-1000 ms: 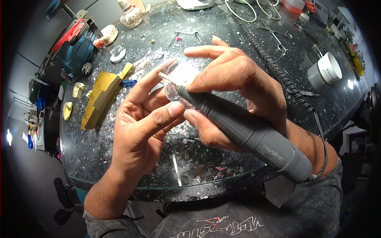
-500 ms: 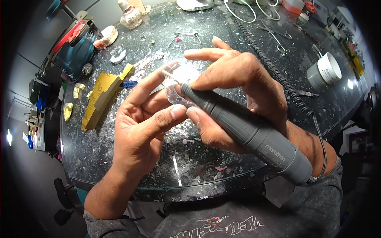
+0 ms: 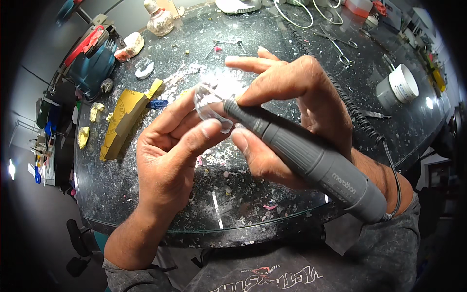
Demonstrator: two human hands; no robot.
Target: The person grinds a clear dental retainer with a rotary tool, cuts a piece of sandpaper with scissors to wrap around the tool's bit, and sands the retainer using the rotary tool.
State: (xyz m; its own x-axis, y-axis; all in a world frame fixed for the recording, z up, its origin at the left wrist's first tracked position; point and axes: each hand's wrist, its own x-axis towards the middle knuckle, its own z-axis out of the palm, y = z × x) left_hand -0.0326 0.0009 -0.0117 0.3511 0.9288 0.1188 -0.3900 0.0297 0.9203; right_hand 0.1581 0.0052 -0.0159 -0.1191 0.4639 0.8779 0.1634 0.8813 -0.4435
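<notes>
A clear, curved dental tray (image 3: pixel 208 111) is pinched between the thumb and fingers of my left hand (image 3: pixel 168 148). My right hand (image 3: pixel 296 97) is wrapped round a dark grey rotary handpiece (image 3: pixel 296 151), thumb below it and index finger along its top near the nose. The handpiece slants from lower right to upper left, and its thin bur (image 3: pixel 210 91) lies at the tray's upper part. Glare makes it hard to tell whether the bur touches the tray. The middle and other fingers of my right hand stretch out beyond the nose.
Folded yellow sandpaper (image 3: pixel 121 121) lies left of my hands on the dusty dark bench (image 3: pixel 194 231). A pale horseshoe-shaped piece (image 3: pixel 144 68) sits farther off. Scissors (image 3: pixel 339 51) and a white cup (image 3: pixel 404 82) are at the right. The handpiece's coiled cord (image 3: pixel 357 114) runs behind my right hand.
My left hand has tilted the clear tray, showing more of its curve, and shifted slightly left. The handpiece has moved a little right, still in my right hand.
</notes>
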